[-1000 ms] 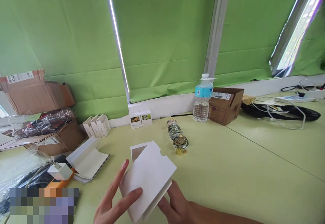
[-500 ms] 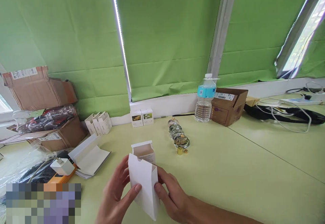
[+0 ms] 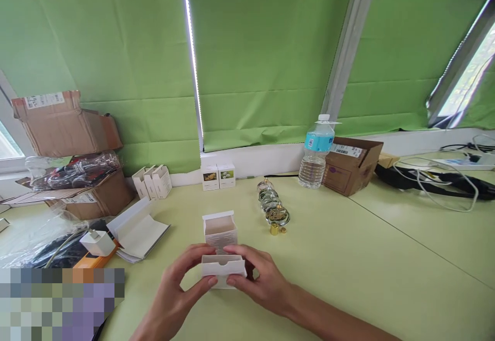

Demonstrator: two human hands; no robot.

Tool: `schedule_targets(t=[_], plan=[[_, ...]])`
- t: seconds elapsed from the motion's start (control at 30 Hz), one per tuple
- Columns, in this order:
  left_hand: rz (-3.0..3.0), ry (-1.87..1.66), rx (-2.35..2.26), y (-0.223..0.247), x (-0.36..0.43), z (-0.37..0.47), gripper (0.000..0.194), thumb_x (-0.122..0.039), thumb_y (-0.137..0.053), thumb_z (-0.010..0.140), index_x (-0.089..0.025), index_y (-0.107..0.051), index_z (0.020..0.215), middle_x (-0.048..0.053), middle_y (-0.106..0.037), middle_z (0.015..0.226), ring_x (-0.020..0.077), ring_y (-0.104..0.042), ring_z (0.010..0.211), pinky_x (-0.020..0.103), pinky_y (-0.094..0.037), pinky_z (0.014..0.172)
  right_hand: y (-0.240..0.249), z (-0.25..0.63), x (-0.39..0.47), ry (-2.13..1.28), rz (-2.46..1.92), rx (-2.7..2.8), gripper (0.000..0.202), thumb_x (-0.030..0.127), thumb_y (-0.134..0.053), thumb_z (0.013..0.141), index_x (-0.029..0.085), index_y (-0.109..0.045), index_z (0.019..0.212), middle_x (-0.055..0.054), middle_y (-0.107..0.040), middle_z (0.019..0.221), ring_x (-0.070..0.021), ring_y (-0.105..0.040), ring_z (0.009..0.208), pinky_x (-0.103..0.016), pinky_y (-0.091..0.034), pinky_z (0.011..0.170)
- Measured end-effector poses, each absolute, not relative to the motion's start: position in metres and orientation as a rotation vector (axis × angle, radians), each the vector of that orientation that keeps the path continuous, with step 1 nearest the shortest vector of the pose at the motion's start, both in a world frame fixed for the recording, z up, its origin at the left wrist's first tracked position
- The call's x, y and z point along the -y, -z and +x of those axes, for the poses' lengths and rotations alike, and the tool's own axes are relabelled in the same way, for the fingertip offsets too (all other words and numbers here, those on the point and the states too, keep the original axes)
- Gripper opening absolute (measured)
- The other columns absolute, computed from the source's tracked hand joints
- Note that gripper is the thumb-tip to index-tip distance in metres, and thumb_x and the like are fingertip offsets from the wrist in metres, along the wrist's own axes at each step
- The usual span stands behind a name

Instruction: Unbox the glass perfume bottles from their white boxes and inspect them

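Plain wht box (image 3: 212, 268) turned vs. prev., open mouth showing (notched rim), both hands (image 3: 177, 285) (image 3: 268, 285) pinching it

Held box (image 3: 223, 268): between left hand (image 3: 174, 289) and right hand (image 3: 271, 287), before open box (image 3: 220, 237).
Bottle (image 3: 316, 147): behind and right of round pieces (image 3: 277, 214), left of cardboard carton (image 3: 342, 172).

Daylight glares past green blinds (image 3: 266, 62); table (image 3: 328, 253) softly lit; lower-left corner pixelated.
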State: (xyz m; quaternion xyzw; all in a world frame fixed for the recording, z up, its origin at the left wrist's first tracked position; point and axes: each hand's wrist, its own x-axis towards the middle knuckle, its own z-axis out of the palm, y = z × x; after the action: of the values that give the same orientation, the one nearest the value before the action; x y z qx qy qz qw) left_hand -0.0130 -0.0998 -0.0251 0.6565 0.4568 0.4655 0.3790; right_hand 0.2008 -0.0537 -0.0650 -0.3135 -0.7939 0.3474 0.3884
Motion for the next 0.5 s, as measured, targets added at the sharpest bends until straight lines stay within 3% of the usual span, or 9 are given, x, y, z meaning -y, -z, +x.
schedule_targets(t=[0.07,0.2,0.5], plan=[[1.700,-1.115,-1.158,0.025,0.098,-0.016,0.035,-0.039,-0.067,0.080,-0.025,-0.066,0.113,0.007,-0.068,0.114,0.0257,-0.063,0.105,0.034,-0.053,0.091,0.061,0.201,0.052,-0.934,-0.821,1.992,0.052,0.047,-0.068,0.077,0.023,-0.057,0.122,-0.003,-0.063,0.091,-0.0106,-0.052,0.066,-0.021,-0.044,0.056],[1.658,-1.075,-1.145,0.031,0.093,-0.022,0.039,-0.042,-0.060,0.086,-0.025,-0.062,0.121,0.007,-0.069,0.114,0.0250,-0.064,0.104,0.034,-0.053,0.090,0.054,0.201,0.052,-1.034,-0.876,1.931,0.056,0.045,-0.073,0.073,0.020,-0.058,0.121,0.002,-0.058,0.073,-0.0100,-0.049,0.060,-0.020,-0.043,0.053],[1.825,-1.222,-1.204,0.038,0.094,-0.026,0.040,-0.046,-0.042,0.094,-0.026,-0.058,0.124,0.008,-0.061,0.125,0.0233,-0.062,0.106,0.033,-0.051,0.091,0.048,0.196,0.055,-1.087,-0.824,1.915,0.031,0.038,-0.068,0.079,0.018,-0.064,0.102,0.000,-0.062,0.078,-0.0101,-0.049,0.062,-0.020,-0.041,0.053]])
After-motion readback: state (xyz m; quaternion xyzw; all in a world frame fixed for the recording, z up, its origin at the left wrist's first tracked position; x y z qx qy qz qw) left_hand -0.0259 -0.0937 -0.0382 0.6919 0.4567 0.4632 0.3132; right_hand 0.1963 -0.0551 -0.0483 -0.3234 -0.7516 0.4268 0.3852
